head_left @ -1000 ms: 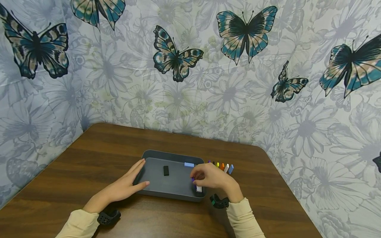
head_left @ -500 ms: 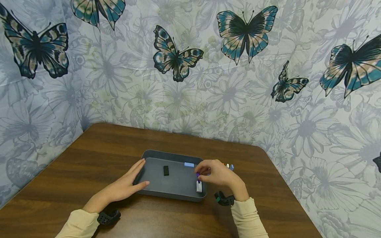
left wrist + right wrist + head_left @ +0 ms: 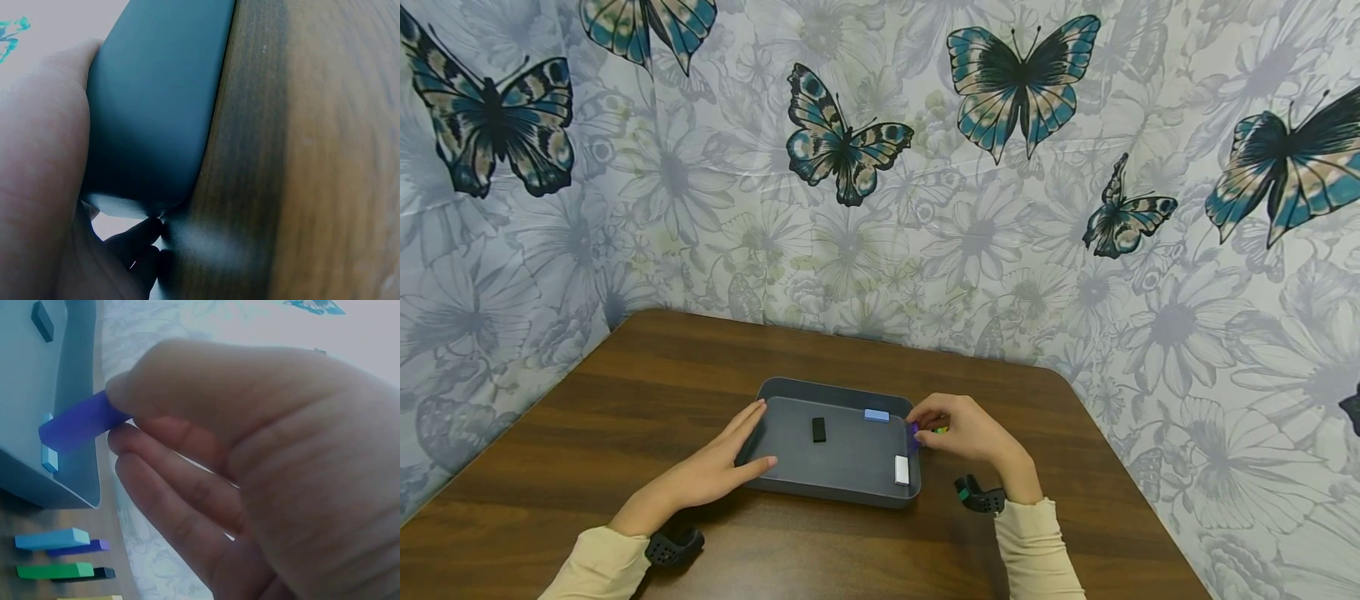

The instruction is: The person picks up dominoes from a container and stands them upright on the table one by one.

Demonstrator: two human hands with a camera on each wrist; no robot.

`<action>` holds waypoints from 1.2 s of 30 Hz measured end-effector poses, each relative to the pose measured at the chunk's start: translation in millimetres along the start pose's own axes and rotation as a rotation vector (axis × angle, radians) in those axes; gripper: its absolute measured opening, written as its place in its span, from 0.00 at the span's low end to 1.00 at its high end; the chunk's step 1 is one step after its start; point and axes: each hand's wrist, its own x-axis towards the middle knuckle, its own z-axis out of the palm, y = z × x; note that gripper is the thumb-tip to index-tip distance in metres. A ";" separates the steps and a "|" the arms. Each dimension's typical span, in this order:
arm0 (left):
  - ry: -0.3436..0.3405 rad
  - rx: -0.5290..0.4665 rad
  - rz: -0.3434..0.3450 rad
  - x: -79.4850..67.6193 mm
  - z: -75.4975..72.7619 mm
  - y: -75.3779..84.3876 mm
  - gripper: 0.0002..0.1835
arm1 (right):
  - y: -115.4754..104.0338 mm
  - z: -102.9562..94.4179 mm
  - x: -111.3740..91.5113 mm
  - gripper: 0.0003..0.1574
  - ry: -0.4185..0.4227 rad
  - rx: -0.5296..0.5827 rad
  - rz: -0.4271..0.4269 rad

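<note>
My right hand (image 3: 966, 433) pinches a purple block (image 3: 82, 425) between thumb and fingertips, held above the right rim of a grey tray (image 3: 820, 493). Inside the tray lie a black block (image 3: 818, 430) near the middle, a light blue block (image 3: 876, 415) along the far wall and a white block (image 3: 902, 470) at the near right corner. My left hand (image 3: 718, 467) rests against the tray's left end with its fingers extended. In the left wrist view the tray's outer wall (image 3: 156, 94) fills the space beside that hand.
Just outside the tray's right end, several blocks are set on the wooden table (image 3: 820, 558). The right wrist view shows a light blue block (image 3: 53, 539), a green block (image 3: 56, 570) and others there. Behind the table hangs a butterfly-patterned backdrop (image 3: 850, 267).
My right hand has moved right with the purple block, from beside the white block to the tray's right rim. The white block shows fully now. My left hand has stayed put.
</note>
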 end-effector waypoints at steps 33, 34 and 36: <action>-0.006 0.003 -0.006 0.7 0.6 -0.8 0.52 | 24.2 -27.5 -25.9 0.13 0.101 -0.008 0.176; -0.004 0.001 -0.003 0.7 0.7 -0.8 0.52 | 25.4 -27.9 -26.4 0.13 0.102 -0.006 0.176; -0.003 0.001 -0.002 0.7 0.9 -1.1 0.52 | 27.9 -28.5 -27.2 0.13 0.101 -0.013 0.176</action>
